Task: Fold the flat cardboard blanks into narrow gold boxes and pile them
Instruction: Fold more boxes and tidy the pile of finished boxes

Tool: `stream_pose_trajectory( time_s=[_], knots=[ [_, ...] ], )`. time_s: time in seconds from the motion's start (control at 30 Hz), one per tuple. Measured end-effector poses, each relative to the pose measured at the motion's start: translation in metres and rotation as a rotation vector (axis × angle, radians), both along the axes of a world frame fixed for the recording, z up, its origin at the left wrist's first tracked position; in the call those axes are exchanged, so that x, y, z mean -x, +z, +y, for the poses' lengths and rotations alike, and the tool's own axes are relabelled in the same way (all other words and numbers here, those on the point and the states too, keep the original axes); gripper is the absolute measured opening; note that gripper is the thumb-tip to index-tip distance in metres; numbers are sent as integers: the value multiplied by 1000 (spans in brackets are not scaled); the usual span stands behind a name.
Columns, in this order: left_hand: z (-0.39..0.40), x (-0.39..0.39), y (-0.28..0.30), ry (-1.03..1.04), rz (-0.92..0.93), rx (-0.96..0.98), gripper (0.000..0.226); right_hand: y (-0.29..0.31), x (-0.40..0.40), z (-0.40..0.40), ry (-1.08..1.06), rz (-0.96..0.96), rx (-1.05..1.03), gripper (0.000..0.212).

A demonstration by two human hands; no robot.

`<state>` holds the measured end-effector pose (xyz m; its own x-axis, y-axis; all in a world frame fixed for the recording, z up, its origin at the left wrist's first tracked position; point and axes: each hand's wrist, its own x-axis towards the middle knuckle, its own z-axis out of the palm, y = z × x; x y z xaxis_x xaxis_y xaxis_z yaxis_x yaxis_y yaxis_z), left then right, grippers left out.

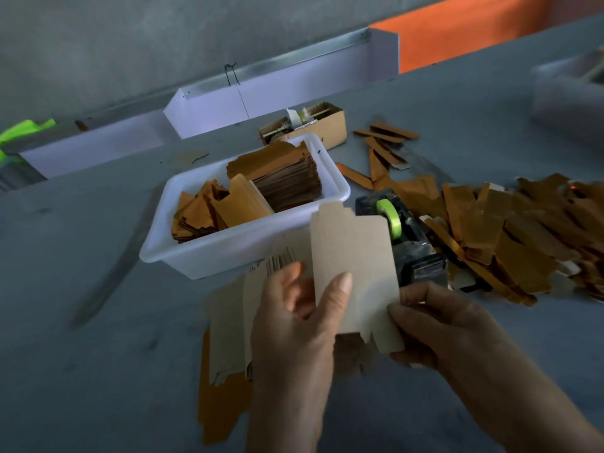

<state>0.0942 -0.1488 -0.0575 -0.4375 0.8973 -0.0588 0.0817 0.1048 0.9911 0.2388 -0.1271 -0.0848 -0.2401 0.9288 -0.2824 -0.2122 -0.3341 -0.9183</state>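
Plain grey-brown card, unprinted side up: one flat cardboard blank (pixel 354 269), held upright-tilted above the near centre of the table (pixel 98 322).

Left hand (pixel 294 325): thumb pressed on the blank's near face, fingers curled behind its left edge, pinching it.

Right hand (pixel 438 325): fingers curled round the blank's lower right edge, gripping it.

Loose blanks (pixel 228 322): a fanned heap lying under the hands, grey side up, gold showing at the near left edge.

White plastic tub (pixel 228 253): just beyond the hands, holding two stacks of gold blanks (pixel 287 178).

Tape dispenser (pixel 405 237): black, green roll, touching or just beside the tub's right end.

Pile of folded gold boxes (pixel 510 230): sprawled at right, a few strays farther off.

Brown carton (pixel 313 125): far side, behind the tub.

Risks, as judged: the blank is not yet creased; folding off the score lines would give a skewed box. A slack pinch could drop it onto the heap below and scatter the blanks. The pile at right looks loose and may slide when more are added.
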Motion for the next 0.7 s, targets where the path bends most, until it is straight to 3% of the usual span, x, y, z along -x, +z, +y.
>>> stream_pose_trajectory(
  time_s=[0.07,0.2,0.37,0.57,0.63,0.7],
  knots=[
    [0,5,1,-133,-132,53,50,-2,-2,-2,60,35,7,12],
    [-3,1,-4,-131,34,84,17,-2,-6,-4,138,43,-61,18],
    [-3,-3,-2,-166,72,140,21,-3,-5,-4,16,-18,-126,17],
    [0,-1,-6,-178,90,139,20,-4,-7,-6,80,6,-101,17],
    [1,-3,-8,-166,86,122,18,-1,-5,-7,70,-88,-146,14],
    [2,-7,-9,-147,125,100,22,-3,-4,-9,4,-381,-257,15]
  ],
)
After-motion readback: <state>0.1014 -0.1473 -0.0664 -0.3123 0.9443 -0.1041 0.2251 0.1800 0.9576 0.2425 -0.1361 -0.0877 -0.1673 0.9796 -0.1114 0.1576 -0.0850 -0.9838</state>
